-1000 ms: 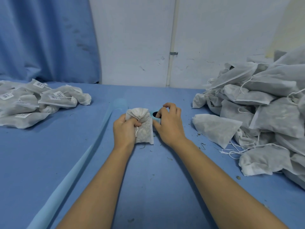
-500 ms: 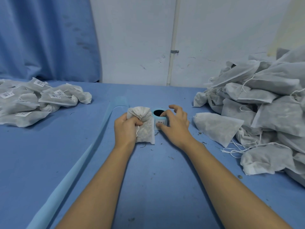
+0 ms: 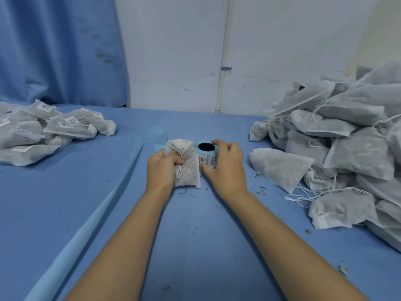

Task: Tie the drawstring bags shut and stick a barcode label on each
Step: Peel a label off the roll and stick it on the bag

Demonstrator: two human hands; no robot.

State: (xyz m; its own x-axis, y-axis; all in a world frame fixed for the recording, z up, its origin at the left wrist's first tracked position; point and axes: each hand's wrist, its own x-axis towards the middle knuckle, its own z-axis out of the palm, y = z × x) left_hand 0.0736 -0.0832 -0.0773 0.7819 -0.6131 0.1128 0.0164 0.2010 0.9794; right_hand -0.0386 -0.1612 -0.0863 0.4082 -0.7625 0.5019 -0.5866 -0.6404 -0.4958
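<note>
Bag: tied drawstring bag [image 3: 187, 170] at centre of table [image 3: 195, 246], touching the label roll [image 3: 206, 154] beside it
Handling: likely light, soft, loose-filled; will sag, best held at the cinched neck
Left hand [image 3: 161, 170]: fingers curled round the bag's neck, bag resting on the table
Right hand [image 3: 227, 170]: arched over the roll, fingers clasping it, thumb at a label's edge
Piles: labelled bags [image 3: 65, 127] far left, unlabelled bags [image 3: 347, 137] right

Gripping a tied drawstring bag [image 3: 187, 170] in the left hand [image 3: 161, 170]; curling the right hand [image 3: 226, 170] round a blue label roll [image 3: 206, 151] touching the bag, on the blue table [image 3: 195, 235]; labelled bags [image 3: 54, 131] heaped far left; unlabelled bags [image 3: 347, 148] piled right, strings loose.
</note>
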